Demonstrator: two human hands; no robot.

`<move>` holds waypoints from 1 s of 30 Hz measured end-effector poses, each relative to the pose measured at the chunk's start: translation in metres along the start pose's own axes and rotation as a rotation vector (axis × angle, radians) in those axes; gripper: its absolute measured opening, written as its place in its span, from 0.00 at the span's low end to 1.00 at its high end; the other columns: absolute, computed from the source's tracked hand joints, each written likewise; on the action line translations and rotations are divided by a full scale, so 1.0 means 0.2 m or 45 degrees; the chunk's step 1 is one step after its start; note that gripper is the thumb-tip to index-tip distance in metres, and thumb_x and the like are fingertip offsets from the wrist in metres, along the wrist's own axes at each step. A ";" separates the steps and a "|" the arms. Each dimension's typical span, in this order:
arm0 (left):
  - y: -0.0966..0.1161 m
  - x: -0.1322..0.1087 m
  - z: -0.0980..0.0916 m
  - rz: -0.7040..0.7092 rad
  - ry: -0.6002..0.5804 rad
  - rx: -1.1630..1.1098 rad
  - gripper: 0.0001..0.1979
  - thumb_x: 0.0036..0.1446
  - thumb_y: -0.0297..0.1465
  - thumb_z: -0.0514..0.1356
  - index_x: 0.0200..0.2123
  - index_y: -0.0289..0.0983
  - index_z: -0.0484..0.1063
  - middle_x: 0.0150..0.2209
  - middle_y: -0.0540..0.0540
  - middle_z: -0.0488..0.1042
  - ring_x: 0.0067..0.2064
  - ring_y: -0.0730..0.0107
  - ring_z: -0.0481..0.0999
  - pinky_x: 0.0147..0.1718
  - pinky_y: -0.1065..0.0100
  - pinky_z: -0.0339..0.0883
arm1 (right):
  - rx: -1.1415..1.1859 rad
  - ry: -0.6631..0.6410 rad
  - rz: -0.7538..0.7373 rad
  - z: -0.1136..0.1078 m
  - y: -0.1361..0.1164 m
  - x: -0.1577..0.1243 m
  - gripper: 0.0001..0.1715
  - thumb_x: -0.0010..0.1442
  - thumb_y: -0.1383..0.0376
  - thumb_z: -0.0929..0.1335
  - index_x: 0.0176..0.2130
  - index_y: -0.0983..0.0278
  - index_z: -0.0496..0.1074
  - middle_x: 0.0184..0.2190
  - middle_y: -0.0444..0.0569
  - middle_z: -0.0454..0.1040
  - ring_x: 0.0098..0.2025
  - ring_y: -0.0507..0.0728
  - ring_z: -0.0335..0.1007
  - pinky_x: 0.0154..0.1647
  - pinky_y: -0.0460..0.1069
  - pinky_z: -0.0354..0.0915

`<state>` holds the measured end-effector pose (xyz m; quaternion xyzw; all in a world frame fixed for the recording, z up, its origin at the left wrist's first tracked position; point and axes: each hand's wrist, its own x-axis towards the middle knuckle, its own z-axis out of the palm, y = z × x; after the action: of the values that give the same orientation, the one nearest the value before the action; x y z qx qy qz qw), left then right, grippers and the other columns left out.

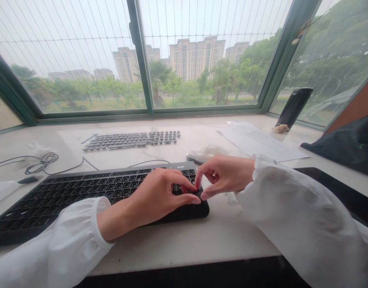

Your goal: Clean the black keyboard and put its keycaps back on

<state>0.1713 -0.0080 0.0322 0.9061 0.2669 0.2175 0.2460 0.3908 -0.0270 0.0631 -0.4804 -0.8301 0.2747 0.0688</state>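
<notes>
A black keyboard [90,186] lies on the pale sill, its keycaps off over most of the visible part, so the bare square sockets show. At its lower right corner my left hand [156,194] rests over the number-pad end, thumb and index finger closed in a pinch. From the right, my right hand [227,174] meets it there, thumb and index finger also bent together at the keys. Something small and reddish shows between the fingertips, too small to name. Loose dark keycaps [126,140] lie in keyboard order behind the keyboard.
Cables [42,162] coil at the left. A metal tool [195,159] lies behind my right hand. Printed paper [255,140], a black cylinder [294,108] and a dark flat device [336,188] are on the right. Windows [201,108] border the sill.
</notes>
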 end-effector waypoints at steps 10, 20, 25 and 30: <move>-0.02 0.00 -0.03 0.188 -0.064 0.110 0.10 0.57 0.38 0.64 0.40 0.44 0.81 0.32 0.50 0.77 0.26 0.79 0.69 0.28 0.74 0.64 | -0.046 -0.068 0.053 -0.02 -0.03 -0.01 0.21 0.49 0.52 0.74 0.41 0.61 0.79 0.18 0.36 0.64 0.20 0.46 0.55 0.23 0.44 0.50; -0.06 -0.02 -0.01 0.420 -0.026 0.302 0.11 0.63 0.38 0.57 0.42 0.46 0.80 0.36 0.48 0.78 0.31 0.77 0.75 0.30 0.75 0.65 | -0.101 0.036 0.068 0.01 -0.05 -0.03 0.20 0.50 0.53 0.74 0.39 0.61 0.79 0.18 0.37 0.65 0.20 0.46 0.59 0.23 0.43 0.52; -0.08 -0.04 -0.01 0.514 0.026 0.400 0.11 0.64 0.35 0.56 0.42 0.46 0.80 0.34 0.50 0.77 0.27 0.80 0.73 0.23 0.75 0.59 | -0.177 0.026 0.144 0.02 -0.09 -0.03 0.19 0.49 0.54 0.75 0.40 0.60 0.78 0.18 0.39 0.67 0.21 0.48 0.60 0.24 0.44 0.53; -0.08 -0.05 -0.01 0.575 -0.002 0.460 0.12 0.64 0.34 0.55 0.42 0.49 0.79 0.34 0.53 0.77 0.24 0.82 0.69 0.20 0.72 0.53 | -0.245 0.047 0.257 0.03 -0.12 -0.04 0.19 0.50 0.54 0.74 0.41 0.59 0.79 0.18 0.39 0.68 0.20 0.48 0.59 0.23 0.45 0.53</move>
<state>0.1562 -0.0023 0.0229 0.9718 0.0927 0.2150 0.0262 0.3745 -0.0458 0.0718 -0.5708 -0.7986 0.1906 0.0098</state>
